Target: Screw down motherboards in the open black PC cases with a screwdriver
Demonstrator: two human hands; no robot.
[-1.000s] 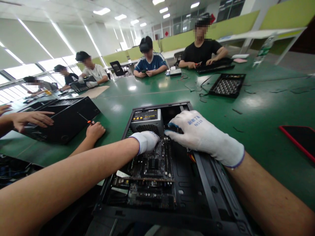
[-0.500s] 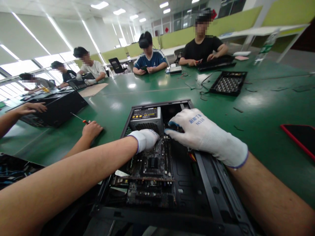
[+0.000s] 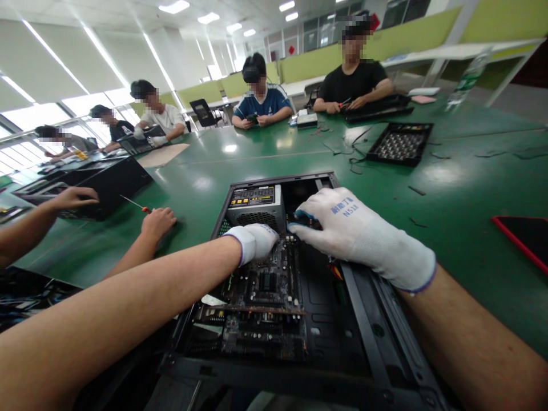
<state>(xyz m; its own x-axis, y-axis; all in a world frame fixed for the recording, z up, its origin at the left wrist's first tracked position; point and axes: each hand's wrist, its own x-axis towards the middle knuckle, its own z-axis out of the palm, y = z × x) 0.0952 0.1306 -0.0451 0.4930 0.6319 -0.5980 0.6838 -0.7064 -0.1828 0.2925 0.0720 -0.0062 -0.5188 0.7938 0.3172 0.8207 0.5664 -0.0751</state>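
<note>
An open black computer case (image 3: 368,319) lies in front of me, holding a motherboard (image 3: 268,285) and, at its far left, a power supply (image 3: 254,205). My left hand (image 3: 257,242), in a white glove, reaches down to the upper part of the motherboard beside the power supply; its fingers are curled, and their tips are hidden. My gloved right hand (image 3: 338,220) rests over the case's far right side, thumb and fingers bent toward each other near the board's upper right corner. Whether anything is between its fingertips is too small to tell.
To the left, another person's hands (image 3: 158,222) are near a screwdriver (image 3: 136,204) and a black case (image 3: 107,185). A black tray (image 3: 399,144) and loose cable ties lie beyond, a red-edged phone (image 3: 524,240) at right. Several people sit around the green table (image 3: 197,171).
The neighbouring person's far hand has moved right and toward me over the black case. My own hands have hardly moved. Across the table, the person in black has shifted their hands slightly.
</note>
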